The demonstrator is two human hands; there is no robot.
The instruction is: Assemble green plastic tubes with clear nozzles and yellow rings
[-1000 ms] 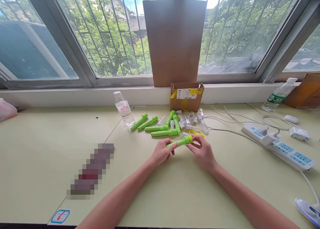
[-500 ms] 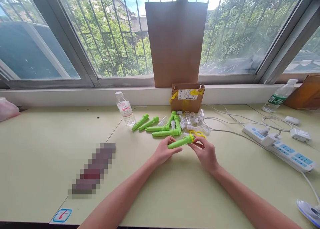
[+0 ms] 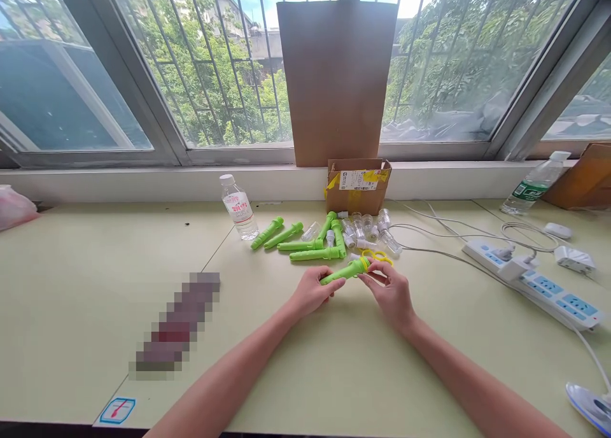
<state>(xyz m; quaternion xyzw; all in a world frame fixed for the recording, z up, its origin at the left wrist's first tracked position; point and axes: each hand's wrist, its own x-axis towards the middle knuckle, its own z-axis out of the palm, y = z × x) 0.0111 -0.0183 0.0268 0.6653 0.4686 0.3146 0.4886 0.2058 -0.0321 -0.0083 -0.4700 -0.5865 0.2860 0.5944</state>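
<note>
Stretching out under both forearms is a pale green table, with a tall brown cardboard sheet leaning against the window straight beyond the hands. Past the right hand, out toward the table's edge, a white power strip lies with its cables trailing back toward the middle. A small cardboard box sits beyond the hands at the foot of the sill, and a water bottle stands beyond the left hand, off to that side. Between the box and the hands lies a scatter of green tubes mixed with clear plastic vials; some yellow rings lie just beyond the right hand's fingers.

The left hand is closed around the narrow end of one green tube, which slants up toward the other hand, clear of the tabletop. The right hand pinches the tube's wider end, where a yellow ring sits on it. Both hands are close together, joined by the tube they hold.
</note>
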